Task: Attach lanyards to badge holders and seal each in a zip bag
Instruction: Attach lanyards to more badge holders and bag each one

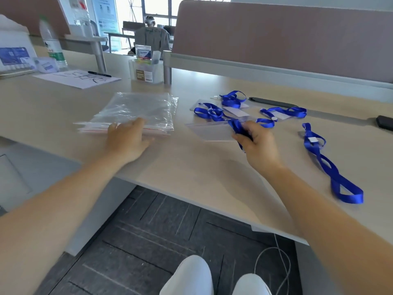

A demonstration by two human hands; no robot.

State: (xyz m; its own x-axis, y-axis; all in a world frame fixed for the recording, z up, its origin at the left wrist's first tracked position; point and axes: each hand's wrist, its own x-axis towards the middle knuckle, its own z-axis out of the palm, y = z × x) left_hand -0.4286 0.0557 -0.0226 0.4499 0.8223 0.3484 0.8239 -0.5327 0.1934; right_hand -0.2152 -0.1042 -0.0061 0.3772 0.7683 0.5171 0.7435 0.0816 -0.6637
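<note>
**Pulling one bag for the badge in hand**

The stack of zip bags (pixel 136 112) is the landmark here. The step in hand looks to be bagging: one bag has to come off the stack to receive the badge holder (pixel 210 130) that sits just right of it.

To do this well, I judge that the left hand (pixel 127 139) should slide only the top bag off by its zip edge, which faces the person, rather than lifting the whole pile; the film is thin and slippery, so several bags may cling together. Once it is free, the mouth should be opened wide before the holder goes in, with the blue lanyard (pixel 239 127) gathered so no loop trails across the zip line and stops the seal.

The left hand lies flat on the near edge of the stack, fingers nearly straight and slightly spread, pressing rather than pinching; it holds nothing. The right hand (pixel 258 145), to the right of the stack, has fingers and thumb curled round the bunched lanyard at the holder's right end, and the holder hangs off that grip, low over the desk (pixel 191 171).

Further right of the stack, more lanyards and holders (pixel 225 108) lie loose, well apart from it.
</note>
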